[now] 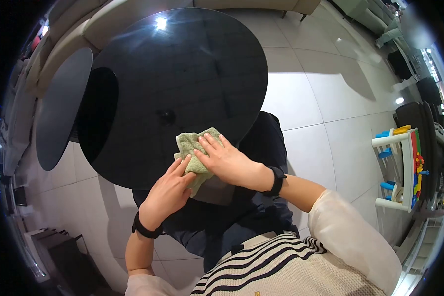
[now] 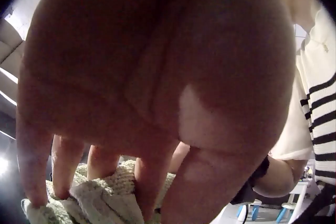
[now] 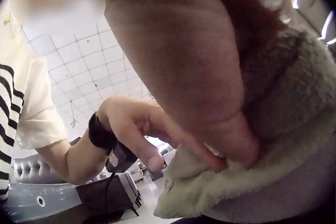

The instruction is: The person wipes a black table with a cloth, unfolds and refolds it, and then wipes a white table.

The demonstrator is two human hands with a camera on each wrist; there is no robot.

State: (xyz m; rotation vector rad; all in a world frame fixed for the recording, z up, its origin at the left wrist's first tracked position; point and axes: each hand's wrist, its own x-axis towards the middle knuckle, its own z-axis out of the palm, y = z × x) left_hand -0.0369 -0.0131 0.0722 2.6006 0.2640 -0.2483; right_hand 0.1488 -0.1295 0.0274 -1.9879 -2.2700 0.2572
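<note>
Pale green fabric with a soft, towel-like texture is making up the cloth [image 1: 195, 153], which is lying rumpled on the near side of the worktop [image 1: 182, 74], its lower end spilling down at the rim. Folds are bunching between the hands, and the weave is showing coarse in the left wrist view. Around it, the round black worktop is gleaming, reflecting a bright lamp near its far edge. A smaller dark tabletop [image 1: 64, 108] is standing beside it on the left. Beige sofas [image 1: 61, 56] are curving behind, pale tiles are covering the floor [image 1: 301, 98], and a white toy frame [image 1: 407, 172] with bright plastic pieces is standing to the right.

Over the cloth, the person's right grip [image 1: 229, 163] is pressing down with the fingers laid out almost straight, closing round nothing. The left grip [image 1: 165, 192] is touching the near left part with loosely extended fingers, likewise unclenched. Both forearms are reaching inward from pale sleeves, the hands almost meeting, and a black band [image 1: 277, 181] is circling each wrist.
</note>
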